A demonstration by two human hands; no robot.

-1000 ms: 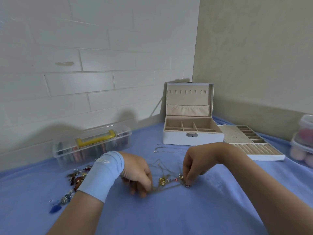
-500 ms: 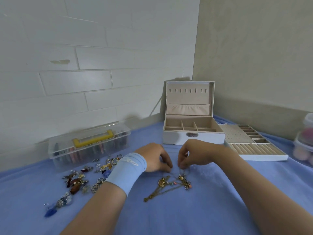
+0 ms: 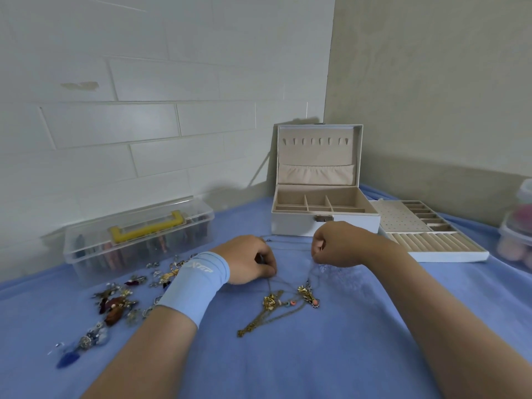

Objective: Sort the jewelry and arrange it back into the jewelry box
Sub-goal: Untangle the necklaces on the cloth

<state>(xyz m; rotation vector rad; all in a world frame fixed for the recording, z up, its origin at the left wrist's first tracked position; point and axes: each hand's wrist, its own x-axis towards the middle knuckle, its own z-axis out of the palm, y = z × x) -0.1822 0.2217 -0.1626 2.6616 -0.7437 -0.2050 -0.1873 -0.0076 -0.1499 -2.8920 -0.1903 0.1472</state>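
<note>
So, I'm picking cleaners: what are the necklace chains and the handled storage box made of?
Necklace chains: gold-toned metal, shiny, judging by glints; plated or solid, cannot tell. Storage box: clear glossy plastic, contents show through; yellow handle likely opaque plastic.

- White jewelry box [image 3: 299, 226], lid upright, at 1 o'clock.
- Ring tray [image 3: 449, 256] at 2 o'clock, beside the box.
- Gold necklaces [image 3: 270, 302] tangled at centre.
- Loose earrings [image 3: 115, 306] scattered at 9 o'clock.
</note>
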